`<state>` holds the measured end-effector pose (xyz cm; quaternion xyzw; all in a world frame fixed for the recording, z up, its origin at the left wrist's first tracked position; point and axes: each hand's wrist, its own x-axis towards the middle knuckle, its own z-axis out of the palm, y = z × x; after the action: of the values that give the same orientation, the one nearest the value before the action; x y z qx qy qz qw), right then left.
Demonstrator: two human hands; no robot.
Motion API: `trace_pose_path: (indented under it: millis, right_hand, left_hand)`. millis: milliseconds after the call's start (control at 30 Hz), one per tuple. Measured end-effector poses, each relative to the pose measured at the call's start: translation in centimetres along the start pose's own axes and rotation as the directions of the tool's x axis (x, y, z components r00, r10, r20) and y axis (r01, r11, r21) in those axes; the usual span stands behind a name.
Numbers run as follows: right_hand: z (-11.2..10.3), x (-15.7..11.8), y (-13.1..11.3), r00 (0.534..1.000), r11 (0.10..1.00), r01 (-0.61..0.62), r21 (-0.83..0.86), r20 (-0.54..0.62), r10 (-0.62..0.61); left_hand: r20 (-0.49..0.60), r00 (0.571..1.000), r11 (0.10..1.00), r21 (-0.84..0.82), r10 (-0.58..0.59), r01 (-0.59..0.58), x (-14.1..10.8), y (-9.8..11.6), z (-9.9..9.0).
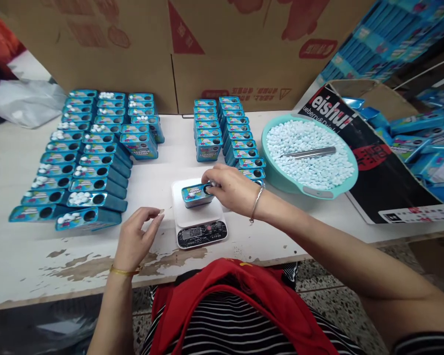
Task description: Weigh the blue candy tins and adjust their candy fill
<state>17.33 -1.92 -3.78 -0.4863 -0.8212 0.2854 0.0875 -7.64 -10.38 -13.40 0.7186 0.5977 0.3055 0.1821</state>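
Observation:
A white kitchen scale (pixel 203 217) lies on the table in front of me, its display lit with digits. On its plate rests a blue candy tin (pixel 195 195) with a round hole at its right end. My right hand (pixel 231 185) is over that hole, fingers closed together, with several small white candies (pixel 212 184) at the fingertips. Left of the scale, my left hand (pixel 136 236) hovers apart from it, thumb and forefinger tips nearly meeting; I cannot make out what is pinched there, if anything.
Rows of blue tins (pixel 99 172) stand at left, many with white candies on top. More tins (pixel 240 128) stand behind the scale. A turquoise basin (pixel 325 195) of pale candies holds a metal scoop (pixel 311 154). A cardboard box (pixel 140 54) walls the back; blue tins pile up at right.

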Motion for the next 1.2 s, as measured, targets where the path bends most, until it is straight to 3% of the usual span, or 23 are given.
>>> trace_pose_path:
  millis: [100, 200, 267, 367, 467, 667, 800, 967, 1067, 1200]
  right_hand:
    - [0.0, 0.2, 0.3, 0.999, 0.997, 0.003, 0.081, -0.044, 0.001]
    - [-0.1, -0.1, 1.0, 0.991, 0.950, 0.021, 0.311, -0.134, 0.021]
    - [-0.3, -0.9, 1.7, 0.988, 0.849, -0.001, 0.528, -0.129, 0.082]
    - [-0.5, -2.7, 3.2, 0.977, 0.624, -0.126, 0.771, -0.013, 0.213]
    - [-0.4, -4.6, 4.4, 0.950, 0.452, -0.229, 0.862, 0.098, 0.296]
    - [0.8, -7.3, 5.2, 0.916, 0.234, -0.282, 0.930, 0.189, 0.354]
    - [1.7, -7.7, 5.3, 0.906, 0.197, -0.309, 0.930, 0.225, 0.359]
    - [2.0, -6.8, 5.2, 0.919, 0.256, -0.304, 0.918, 0.211, 0.334]
    - [2.2, -6.0, 4.7, 0.938, 0.244, -0.273, 0.930, 0.201, 0.284]
    - [2.9, -5.3, 3.8, 0.938, 0.161, -0.281, 0.946, 0.236, 0.255]
  left_hand:
    - [0.003, 1.000, 1.000, -0.010, -0.019, 0.019, 0.1, 0.0, 0.2]
    - [0.007, 0.999, 0.999, -0.026, -0.038, 0.039, 0.0, 0.0, 0.4]
    - [0.005, 0.999, 0.999, -0.024, -0.046, 0.046, 0.0, 0.0, 0.4]
    - [0.001, 0.999, 0.999, -0.005, -0.053, 0.053, -0.1, -0.1, 0.4]
    - [-0.002, 0.999, 0.999, 0.003, -0.049, 0.049, 0.0, -0.2, 0.2]
    - [-0.034, 0.999, 1.000, -0.006, -0.017, 0.017, 0.5, 0.4, 0.3]
    - [-0.149, 0.987, 0.999, -0.001, 0.052, -0.053, 0.6, 1.8, 0.4]
    - [-0.307, 0.929, 0.978, 0.090, 0.206, -0.187, 1.0, 4.5, 0.4]
    - [-0.267, 0.934, 0.971, 0.101, 0.237, -0.217, 2.2, 5.9, 0.4]
    - [-0.099, 0.953, 0.951, 0.145, 0.288, -0.272, 4.8, 7.0, 0.5]
